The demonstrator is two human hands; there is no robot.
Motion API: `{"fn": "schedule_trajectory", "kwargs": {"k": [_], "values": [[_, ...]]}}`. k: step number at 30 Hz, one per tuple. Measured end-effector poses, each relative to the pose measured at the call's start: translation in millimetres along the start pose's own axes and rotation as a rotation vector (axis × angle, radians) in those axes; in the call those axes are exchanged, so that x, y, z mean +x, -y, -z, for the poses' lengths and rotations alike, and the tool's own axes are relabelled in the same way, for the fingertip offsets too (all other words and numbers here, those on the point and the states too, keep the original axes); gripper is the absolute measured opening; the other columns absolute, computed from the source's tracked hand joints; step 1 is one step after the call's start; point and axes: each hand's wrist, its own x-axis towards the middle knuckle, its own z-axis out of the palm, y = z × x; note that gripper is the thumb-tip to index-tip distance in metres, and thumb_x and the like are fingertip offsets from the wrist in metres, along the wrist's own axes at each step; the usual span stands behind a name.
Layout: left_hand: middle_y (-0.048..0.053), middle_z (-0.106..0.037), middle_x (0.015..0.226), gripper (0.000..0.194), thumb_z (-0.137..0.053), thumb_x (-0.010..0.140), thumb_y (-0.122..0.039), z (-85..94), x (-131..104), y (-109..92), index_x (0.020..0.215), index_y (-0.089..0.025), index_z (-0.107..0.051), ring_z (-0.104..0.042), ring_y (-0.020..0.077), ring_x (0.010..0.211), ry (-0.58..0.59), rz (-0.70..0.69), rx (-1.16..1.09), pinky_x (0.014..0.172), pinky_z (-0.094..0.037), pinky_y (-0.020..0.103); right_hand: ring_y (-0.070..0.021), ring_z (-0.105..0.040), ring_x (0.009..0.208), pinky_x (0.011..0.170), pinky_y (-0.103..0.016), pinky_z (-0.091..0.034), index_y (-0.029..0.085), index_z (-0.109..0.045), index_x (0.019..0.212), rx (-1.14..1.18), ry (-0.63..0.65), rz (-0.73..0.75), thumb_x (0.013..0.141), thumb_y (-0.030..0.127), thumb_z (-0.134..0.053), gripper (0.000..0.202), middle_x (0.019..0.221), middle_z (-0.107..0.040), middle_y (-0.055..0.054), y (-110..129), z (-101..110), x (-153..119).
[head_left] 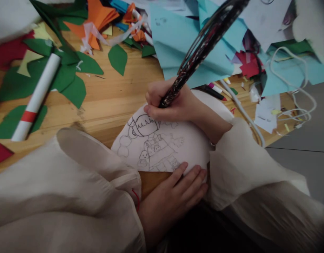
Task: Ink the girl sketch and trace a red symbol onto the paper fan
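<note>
A white paper (193, 140) with one rounded edge lies on the wooden table, bearing a line drawing of a small figure with bangs. The head is in dark lines, while the body and round shapes beside it are fainter. My right hand (174, 102) rests on the upper part of the paper, fingers closed round a long black pen (198, 56) with pale and reddish markings. Its writing tip is hidden behind the fingers. Along the paper's lower edge, my left hand (174, 196) lies flat, its fingertips pressing on the sheet and holding nothing.
Green paper leaves (72, 89) and a white marker with a red band (35, 100) lie on the left. Orange folded paper (96, 21) sits behind them. Light blue sheets (174, 45) cover the back. A white cable (313, 100) loops at the right near the table edge.
</note>
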Motion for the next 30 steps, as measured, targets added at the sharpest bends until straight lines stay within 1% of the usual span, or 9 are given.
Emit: {"fn": "schedule_trajectory", "kwargs": {"k": [3,7,13,20,25,30], "values": [[0.000,-0.048,0.145,0.042,-0.034,0.100,-0.026,1.1,-0.1,-0.2,0.139,-0.026,-0.050,-0.043,0.0194,0.134,-0.003,-0.001,0.004,0.112,-0.032,0.042,-0.0032,-0.032,0.063,0.056,-0.017,-0.037,0.020,-0.023,0.068,0.030,0.017,0.001,0.092,0.022,-0.051,0.037,0.070,-0.020,0.004,0.9,1.2,0.5],[0.001,-0.048,0.145,0.042,-0.034,0.099,-0.026,2.9,-0.1,0.2,0.139,-0.025,-0.050,-0.043,0.0199,0.135,0.004,-0.010,0.003,0.112,-0.031,0.042,-0.0028,-0.030,0.061,0.054,-0.018,-0.032,0.019,-0.023,0.065,0.096,0.003,0.012,0.090,0.018,-0.051,0.037,0.068,-0.021,0.004,3.0,2.0,2.2],[0.001,-0.047,0.146,0.043,-0.032,0.100,-0.025,1.6,-0.4,1.8,0.140,-0.026,-0.048,-0.042,0.0195,0.135,0.009,-0.009,0.011,0.112,-0.031,0.043,-0.0023,-0.030,0.060,0.055,-0.019,-0.028,0.018,-0.026,0.063,0.220,-0.022,0.074,0.085,0.010,-0.053,0.035,0.066,-0.020,0.005,3.8,1.7,3.5],[0.001,-0.047,0.146,0.043,-0.033,0.100,-0.026,3.7,0.1,0.8,0.140,-0.025,-0.048,-0.042,0.0198,0.135,0.022,-0.015,0.014,0.112,-0.030,0.043,-0.0028,-0.029,0.060,0.056,-0.019,-0.029,0.019,-0.023,0.065,0.181,-0.009,0.068,0.087,0.010,-0.050,0.037,0.068,-0.019,0.005,4.2,1.8,2.0],[0.002,-0.046,0.147,0.043,-0.034,0.100,-0.027,3.5,0.3,1.2,0.140,-0.024,-0.047,-0.041,0.0208,0.136,0.025,-0.020,0.011,0.113,-0.030,0.044,-0.0036,-0.031,0.061,0.057,-0.019,-0.031,0.020,-0.022,0.066,0.150,-0.006,0.067,0.089,0.013,-0.049,0.036,0.069,-0.019,0.004,2.8,1.6,0.7],[0.002,-0.045,0.147,0.043,-0.034,0.100,-0.026,3.2,-0.4,2.1,0.141,-0.025,-0.047,-0.042,0.0204,0.135,0.035,-0.022,0.003,0.113,-0.030,0.043,-0.0041,-0.029,0.059,0.054,-0.021,-0.028,0.020,-0.024,0.063,0.197,-0.020,0.055,0.086,0.012,-0.050,0.036,0.066,-0.022,0.005,3.1,1.0,1.4]]}}
